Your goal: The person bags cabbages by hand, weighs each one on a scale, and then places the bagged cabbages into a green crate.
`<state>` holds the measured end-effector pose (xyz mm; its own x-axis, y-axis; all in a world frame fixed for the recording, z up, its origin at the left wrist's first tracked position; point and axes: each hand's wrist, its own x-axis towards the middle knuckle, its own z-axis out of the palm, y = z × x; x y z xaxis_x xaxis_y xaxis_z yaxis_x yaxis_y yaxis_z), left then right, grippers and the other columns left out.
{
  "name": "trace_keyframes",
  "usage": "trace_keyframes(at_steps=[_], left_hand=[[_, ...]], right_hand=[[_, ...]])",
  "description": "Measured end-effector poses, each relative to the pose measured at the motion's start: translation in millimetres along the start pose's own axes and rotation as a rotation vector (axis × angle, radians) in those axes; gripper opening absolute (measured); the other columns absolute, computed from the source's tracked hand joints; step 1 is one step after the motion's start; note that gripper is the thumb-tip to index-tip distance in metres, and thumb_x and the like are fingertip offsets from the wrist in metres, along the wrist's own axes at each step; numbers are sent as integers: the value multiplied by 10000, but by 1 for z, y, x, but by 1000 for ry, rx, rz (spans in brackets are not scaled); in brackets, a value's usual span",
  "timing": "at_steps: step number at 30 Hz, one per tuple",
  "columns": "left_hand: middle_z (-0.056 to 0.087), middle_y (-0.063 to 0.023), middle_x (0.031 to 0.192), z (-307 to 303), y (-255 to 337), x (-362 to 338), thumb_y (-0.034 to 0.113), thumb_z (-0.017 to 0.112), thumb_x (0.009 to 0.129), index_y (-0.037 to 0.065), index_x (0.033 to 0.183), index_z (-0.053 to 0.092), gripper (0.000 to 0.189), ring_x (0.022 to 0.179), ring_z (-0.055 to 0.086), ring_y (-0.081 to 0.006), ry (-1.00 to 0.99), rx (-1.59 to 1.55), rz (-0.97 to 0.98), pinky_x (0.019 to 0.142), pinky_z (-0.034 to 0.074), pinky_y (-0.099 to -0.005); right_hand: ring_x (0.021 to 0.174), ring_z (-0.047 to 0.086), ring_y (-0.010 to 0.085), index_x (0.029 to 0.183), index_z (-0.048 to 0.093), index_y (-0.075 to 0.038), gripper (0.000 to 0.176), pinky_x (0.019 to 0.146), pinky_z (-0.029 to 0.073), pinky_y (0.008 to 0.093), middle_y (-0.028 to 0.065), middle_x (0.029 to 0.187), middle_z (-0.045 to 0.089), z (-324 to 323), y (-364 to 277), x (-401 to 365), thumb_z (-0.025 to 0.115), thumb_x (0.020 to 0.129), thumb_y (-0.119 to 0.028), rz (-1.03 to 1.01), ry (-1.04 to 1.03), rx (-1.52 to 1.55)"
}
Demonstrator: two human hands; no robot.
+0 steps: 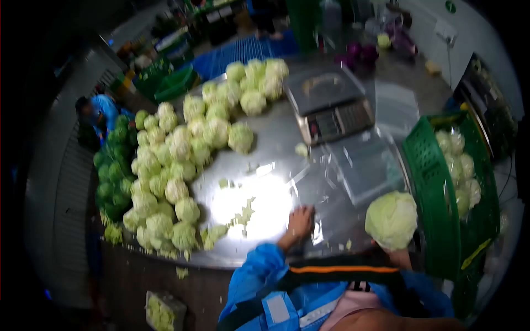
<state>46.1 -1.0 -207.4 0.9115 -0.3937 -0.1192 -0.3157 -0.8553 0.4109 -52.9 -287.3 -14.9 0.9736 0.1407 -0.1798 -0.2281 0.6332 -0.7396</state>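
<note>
My left hand (300, 221) rests on the shiny metal table (270, 140), fingers lightly spread and nothing visible in them. Beside it lies a small piece of clear plastic (317, 233). A large pale green cabbage (391, 220) is held up by my right hand (399, 257) near the table's front right edge; the cabbage hides most of the fingers. Flat clear plastic bags (369, 168) lie just above the cabbage. A digital scale (337, 122) stands farther back, with bare platform.
Many cauliflower-like pale heads (179, 143) are piled along the left and back. Green bagged vegetables (114, 171) lie beyond them. A green crate (436, 204) with wrapped heads stands right. A bin of trimmings (162, 314) is at bottom left. Another person (103, 110) is far left.
</note>
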Motion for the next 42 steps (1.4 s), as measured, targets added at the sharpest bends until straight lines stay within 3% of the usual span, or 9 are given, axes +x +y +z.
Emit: trace_keyframes(at_steps=[3, 10, 15, 21, 26, 32, 37, 39, 42], left_hand=[[548, -152, 993, -2, -9, 13, 85, 501, 739, 66, 1068, 539, 332, 862, 526, -332, 238, -205, 124, 737, 431, -429], [424, -101, 1181, -17, 1, -10, 212, 522, 787, 211, 1196, 433, 418, 1081, 419, -296, -126, 122, 104, 842, 359, -464], [568, -164, 851, -19, -18, -8, 132, 494, 802, 85, 1061, 504, 263, 803, 539, -353, 36, -159, 108, 724, 445, -409], [575, -186, 825, 23, -28, -17, 162, 480, 830, 58, 901, 514, 130, 766, 553, -369, -6, -315, 88, 675, 444, -428], [558, -145, 960, 26, -6, -9, 107, 489, 781, 46, 921, 547, 163, 888, 524, -317, 27, -529, 96, 766, 434, -374], [502, -134, 1115, 8, 21, -24, 86, 503, 746, 63, 1123, 502, 377, 950, 500, -290, 245, -134, 277, 816, 407, -364], [450, -155, 1206, -43, 58, -38, 111, 617, 679, 63, 1236, 415, 595, 1042, 460, -329, 305, -409, 281, 881, 381, -384], [406, -157, 1260, -42, 75, -38, 85, 634, 652, 47, 1256, 395, 650, 1085, 427, -346, 292, -504, 333, 907, 362, -387], [415, -121, 1270, -58, 90, -45, 20, 576, 642, 45, 1253, 403, 636, 1013, 449, -337, 308, -399, 305, 869, 374, -382]], right_hand=[[1213, 360, 359, 1344, 295, -118, 845, 967, 326, 535, 138, 1347, 351, 2, 12, -13, 433, 728, -680, 101, 24, -48], [1214, 357, 365, 1344, 298, -125, 833, 964, 319, 548, 137, 1350, 348, -2, 32, -22, 401, 738, -688, 191, -2, -105], [1214, 355, 369, 1344, 300, -130, 825, 962, 315, 558, 136, 1352, 345, 2, 43, -15, 379, 746, -693, 226, -25, -94], [1215, 353, 375, 1344, 303, -136, 817, 960, 309, 570, 135, 1354, 343, 16, 61, 8, 351, 755, -700, 247, -10, -51], [1215, 351, 380, 1342, 314, -159, 778, 938, 299, 612, 126, 1354, 347, 3, 77, 20, 323, 773, -688, 437, 70, 762], [1235, 326, 370, 1335, 319, -191, 715, 915, 281, 656, 91, 1370, 322, 54, 53, 20, 315, 784, -647, 224, -123, -131], [1209, 354, 344, 1335, 308, -137, 714, 922, 337, 565, 139, 1340, 333, -13, 111, 29, 363, 794, -600, 697, -88, 826], [1183, 375, 341, 1339, 290, -96, 752, 914, 376, 505, 154, 1295, 373, -23, 137, 30, 443, 787, -582, 409, -34, 538], [1189, 367, 337, 1334, 288, -62, 747, 922, 377, 463, 170, 1306, 354, -33, 129, 20, 546, 780, -491, 563, 118, 59]])
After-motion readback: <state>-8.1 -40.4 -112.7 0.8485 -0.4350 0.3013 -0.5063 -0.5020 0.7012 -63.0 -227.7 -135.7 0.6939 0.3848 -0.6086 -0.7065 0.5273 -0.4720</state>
